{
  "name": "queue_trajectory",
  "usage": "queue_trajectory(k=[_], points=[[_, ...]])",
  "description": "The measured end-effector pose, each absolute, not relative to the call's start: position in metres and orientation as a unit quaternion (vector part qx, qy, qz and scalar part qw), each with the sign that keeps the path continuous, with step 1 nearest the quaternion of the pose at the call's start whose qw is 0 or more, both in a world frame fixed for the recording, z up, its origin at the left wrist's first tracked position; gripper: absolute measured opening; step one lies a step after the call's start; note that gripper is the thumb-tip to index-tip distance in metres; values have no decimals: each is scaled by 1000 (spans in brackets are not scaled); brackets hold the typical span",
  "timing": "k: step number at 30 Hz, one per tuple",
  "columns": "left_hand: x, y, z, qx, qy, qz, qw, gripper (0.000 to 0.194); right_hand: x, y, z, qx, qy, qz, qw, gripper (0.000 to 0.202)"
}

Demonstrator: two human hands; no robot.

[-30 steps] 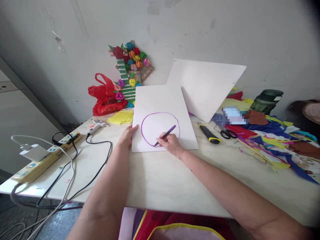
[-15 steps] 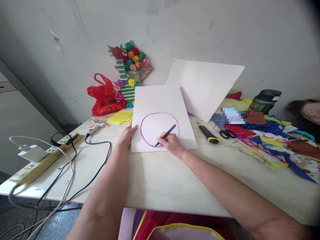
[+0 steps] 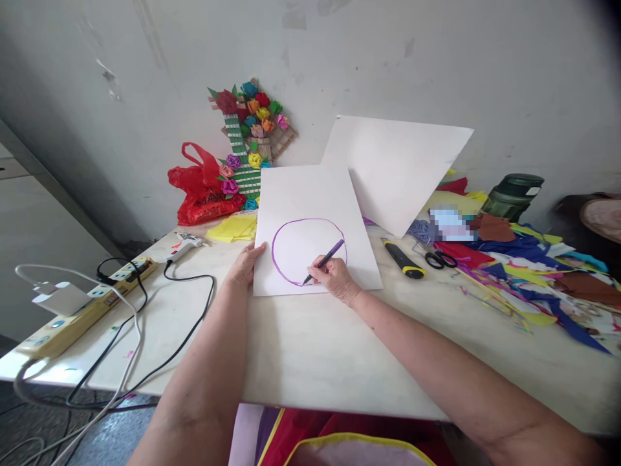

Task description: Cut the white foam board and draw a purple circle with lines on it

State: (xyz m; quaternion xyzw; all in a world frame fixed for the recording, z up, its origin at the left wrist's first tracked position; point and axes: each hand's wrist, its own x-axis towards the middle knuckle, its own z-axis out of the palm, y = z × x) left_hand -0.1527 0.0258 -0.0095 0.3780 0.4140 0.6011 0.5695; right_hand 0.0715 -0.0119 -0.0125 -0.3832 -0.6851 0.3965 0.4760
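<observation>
A white board (image 3: 305,194) lies on the table in front of me with a large purple circle drawn on its lower half. My right hand (image 3: 337,278) is closed around a purple marker (image 3: 330,251) with a dark lower end. The marker's tip touches the bottom of the circle's outline, and the hand covers part of the line at the lower right. At the board's left edge, my left hand (image 3: 246,264) grips it with the thumb on top; the other fingers are partly hidden.
A second white board (image 3: 398,168) leans on the wall. To the right are a utility knife (image 3: 402,259), scissors (image 3: 440,260) and colourful scraps (image 3: 533,278). On the left are a glue gun (image 3: 184,246), a power strip (image 3: 92,310) with cables, yellow paper (image 3: 233,228) and a red bag (image 3: 204,194).
The marker tip and my right hand have shifted slightly to the right along the bottom of the circle. My left hand keeps its place on the board's edge.
</observation>
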Motion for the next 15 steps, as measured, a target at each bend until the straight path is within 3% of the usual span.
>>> queue_trajectory(k=[6, 15], points=[[-152, 25, -9, 378, 416, 602, 567, 31, 74, -12, -13, -398, -711, 357, 457, 14], [-151, 22, -6, 379, 417, 602, 566, 35, 75, -13, -11, -378, -688, 395, 477, 14]])
